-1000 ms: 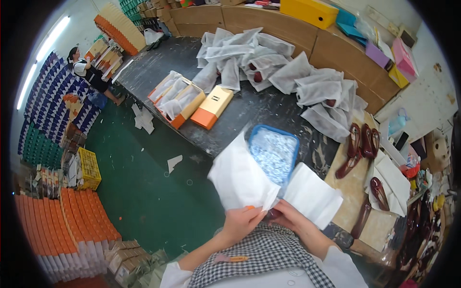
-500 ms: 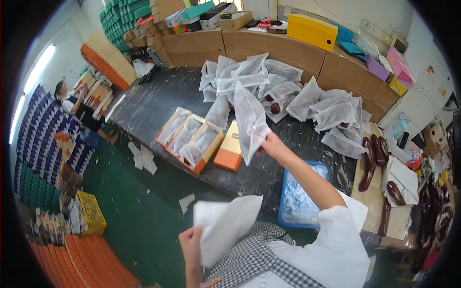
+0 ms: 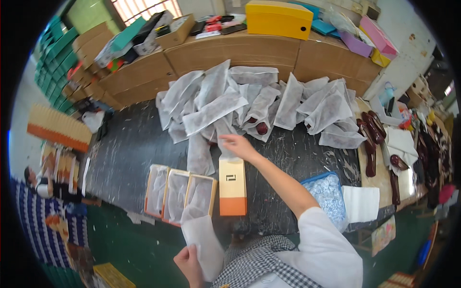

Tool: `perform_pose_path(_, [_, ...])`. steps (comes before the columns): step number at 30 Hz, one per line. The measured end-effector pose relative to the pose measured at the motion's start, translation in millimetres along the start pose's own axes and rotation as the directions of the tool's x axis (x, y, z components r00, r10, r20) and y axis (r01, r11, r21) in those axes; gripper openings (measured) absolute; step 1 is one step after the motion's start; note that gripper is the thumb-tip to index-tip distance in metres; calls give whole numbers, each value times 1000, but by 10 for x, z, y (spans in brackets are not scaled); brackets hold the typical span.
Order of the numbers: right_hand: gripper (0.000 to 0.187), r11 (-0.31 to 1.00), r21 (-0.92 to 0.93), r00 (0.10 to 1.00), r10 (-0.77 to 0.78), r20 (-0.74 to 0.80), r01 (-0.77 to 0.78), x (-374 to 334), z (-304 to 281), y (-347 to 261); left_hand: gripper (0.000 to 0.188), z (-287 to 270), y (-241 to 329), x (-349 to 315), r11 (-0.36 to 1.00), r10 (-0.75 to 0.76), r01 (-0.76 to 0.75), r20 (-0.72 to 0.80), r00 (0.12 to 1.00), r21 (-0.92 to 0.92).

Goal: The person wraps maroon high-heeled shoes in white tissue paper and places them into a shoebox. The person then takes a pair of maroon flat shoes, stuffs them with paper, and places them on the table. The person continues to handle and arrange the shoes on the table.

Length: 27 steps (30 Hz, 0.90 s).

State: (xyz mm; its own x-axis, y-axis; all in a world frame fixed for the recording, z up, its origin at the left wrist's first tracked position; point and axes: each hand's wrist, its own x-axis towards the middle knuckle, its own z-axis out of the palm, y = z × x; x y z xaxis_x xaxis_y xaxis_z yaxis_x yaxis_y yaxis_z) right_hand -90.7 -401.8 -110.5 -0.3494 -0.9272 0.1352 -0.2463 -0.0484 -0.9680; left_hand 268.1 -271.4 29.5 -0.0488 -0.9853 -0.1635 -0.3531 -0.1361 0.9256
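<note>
My left hand (image 3: 188, 265) is closed on the lower edge of a limp white cloth bag (image 3: 204, 242), whose upper end reaches the front of the open shoe boxes. My right hand (image 3: 237, 146) is stretched over the table, fingers pinched at a thin white shoe bag (image 3: 226, 128) beside the heap; blur hides the fingertips. Just below that hand lies a cream and orange box lid (image 3: 233, 185). To its left, three open shoe boxes (image 3: 214, 189) stand side by side with white bags inside. A heap of filled white bags (image 3: 216, 111) spreads behind; dark red shoes (image 3: 261, 128) show from one.
A blue tray (image 3: 343, 206) of crumpled clear plastic sits at the right, with white sheets (image 3: 361, 204) next to it. Dark red shoes (image 3: 370, 149) stand farther right. Cardboard (image 3: 235, 55) borders the table's back, topped by a yellow box (image 3: 278, 20). Another person (image 3: 45, 185) stands far left.
My right hand has come down left toward the box lid, and the large bag it held up is no longer raised. The left hand's white cloth has swung lower. The view has turned left.
</note>
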Motion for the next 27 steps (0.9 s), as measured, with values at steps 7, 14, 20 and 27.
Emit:
perform_pose_path(7, [57, 908, 368, 785, 374, -494, -201, 224, -1243, 848, 13, 822, 442, 1819, 834, 371, -488, 393, 841, 256])
perform_pose_path(14, [72, 878, 401, 718, 453, -527, -260, 1010, -1567, 1702, 6, 2442, 998, 2477, 276, 344, -948, 905, 252, 159])
perform_pose_path(20, [74, 862, 157, 724, 492, -484, -481, 1323, -869, 1298, 16, 3620, -199, 2706, -75, 205, -939, 916, -344, -335])
perform_pose_path(27, [66, 906, -92, 909, 402, -113, -412, 2248, -111, 868, 29, 4320, 193, 3635, -233, -14, -971, 999, -50, -52])
